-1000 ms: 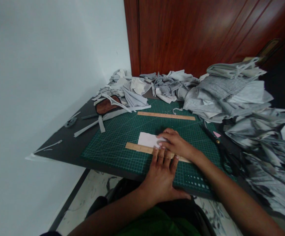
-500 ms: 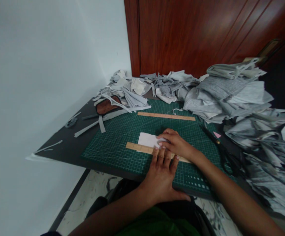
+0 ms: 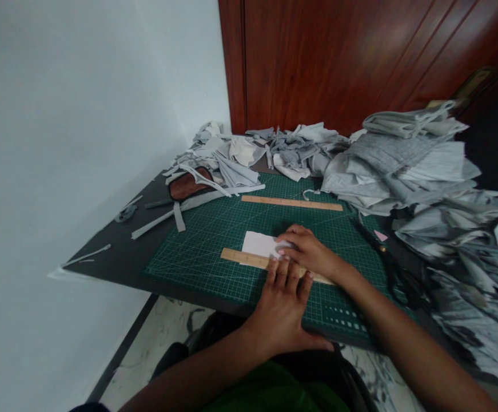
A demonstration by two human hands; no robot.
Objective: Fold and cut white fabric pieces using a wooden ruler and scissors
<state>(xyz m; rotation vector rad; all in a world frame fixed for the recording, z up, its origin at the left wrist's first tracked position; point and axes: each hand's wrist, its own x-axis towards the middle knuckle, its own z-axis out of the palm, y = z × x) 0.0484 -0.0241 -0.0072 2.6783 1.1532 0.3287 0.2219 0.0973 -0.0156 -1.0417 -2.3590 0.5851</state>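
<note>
My left hand [image 3: 279, 306] lies with its fingers stretched over a wooden ruler [image 3: 235, 256], fingertips pressing on it and the thumb out to the side at the table's front edge. Under the ruler's upper edge lies a small white piece [image 3: 258, 242], cloth or paper; a sliver of it shows below the ruler. My right hand [image 3: 306, 250] rests on the right part of that white piece, fingers bent and close together. Anything inside them is hidden. Both hands are on a green cutting mat [image 3: 206, 240] with a printed grid.
A second wooden ruler [image 3: 291, 203] lies farther back on the mat. Black scissors [image 3: 388, 263] and a pink triangular piece [image 3: 380, 236] are at the right. Grey cloth piles [image 3: 398, 166] fill the right and back. A brown, dark-edged piece [image 3: 188, 184] sits at the left among cloth strips [image 3: 158, 223].
</note>
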